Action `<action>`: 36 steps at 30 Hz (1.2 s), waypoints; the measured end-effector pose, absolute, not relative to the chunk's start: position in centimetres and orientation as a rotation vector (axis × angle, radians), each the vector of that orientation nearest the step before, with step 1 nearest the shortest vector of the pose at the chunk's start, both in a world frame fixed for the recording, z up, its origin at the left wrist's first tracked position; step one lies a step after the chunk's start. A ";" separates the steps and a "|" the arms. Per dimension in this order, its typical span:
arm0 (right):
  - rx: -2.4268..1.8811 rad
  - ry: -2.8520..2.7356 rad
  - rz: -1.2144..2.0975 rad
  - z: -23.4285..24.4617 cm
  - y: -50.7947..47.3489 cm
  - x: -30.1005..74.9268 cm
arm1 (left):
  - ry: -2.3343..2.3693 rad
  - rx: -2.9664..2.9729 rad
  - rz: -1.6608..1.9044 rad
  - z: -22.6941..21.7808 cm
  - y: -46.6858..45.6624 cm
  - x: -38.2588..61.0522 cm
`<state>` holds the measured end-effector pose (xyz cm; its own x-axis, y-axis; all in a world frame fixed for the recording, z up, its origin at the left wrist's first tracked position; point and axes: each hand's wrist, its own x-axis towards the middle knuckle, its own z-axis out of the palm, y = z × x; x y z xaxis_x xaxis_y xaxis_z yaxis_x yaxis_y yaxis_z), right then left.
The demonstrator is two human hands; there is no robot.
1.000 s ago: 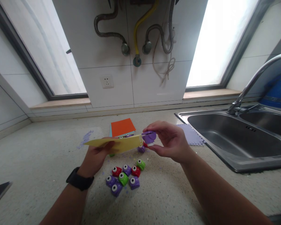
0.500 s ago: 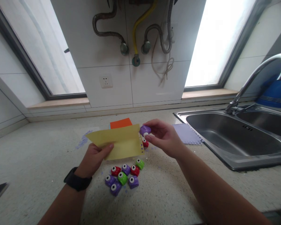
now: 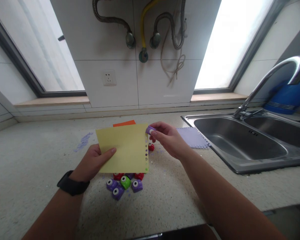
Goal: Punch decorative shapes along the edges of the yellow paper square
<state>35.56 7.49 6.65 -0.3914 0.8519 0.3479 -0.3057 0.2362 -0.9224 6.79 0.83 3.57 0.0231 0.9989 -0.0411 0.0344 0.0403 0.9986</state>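
Note:
My left hand (image 3: 93,162) grips a sheet of yellow paper (image 3: 126,143) by its left side, thumb on top. Small shaped holes run down the paper's right edge. Between thumb and fingers, my right hand (image 3: 168,138) pinches a purple craft punch (image 3: 150,129) at the paper's upper right corner. Whether the punch's slot is around the edge or just beside it, I cannot tell. Below the paper lie several more punches, among them a green punch (image 3: 125,182) and a purple punch (image 3: 137,185); the paper partly covers some. A red punch (image 3: 151,146) sits behind the right edge.
Orange paper (image 3: 125,123) lies behind the yellow sheet. Lilac paper (image 3: 193,137) with punched edges is by the steel sink (image 3: 215,163) on the right. Purple paper bits (image 3: 83,141) are scattered at the left. A faucet (image 3: 265,78) arches over the sink.
The yellow paper has been tilted to face me more, now covering some punches below. My right hand and the purple punch have come to its upper right corner. The view has shifted slightly.

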 end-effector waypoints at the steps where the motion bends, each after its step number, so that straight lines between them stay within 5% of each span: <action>1: -0.549 -1.449 1.388 6.6 7.5 35.5 | 1.242 1.211 1.146 3.6 0.8 6.8; 36: -0.655 -1.412 1.728 5.6 7.2 34.5 | 1.285 1.089 1.079 4.1 0.5 6.9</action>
<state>34.50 7.22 5.62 -0.5517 0.8293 0.0893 -0.2529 -0.0643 -0.9654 6.86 0.52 4.11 0.0036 0.9858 -0.1679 0.0053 0.1679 0.9858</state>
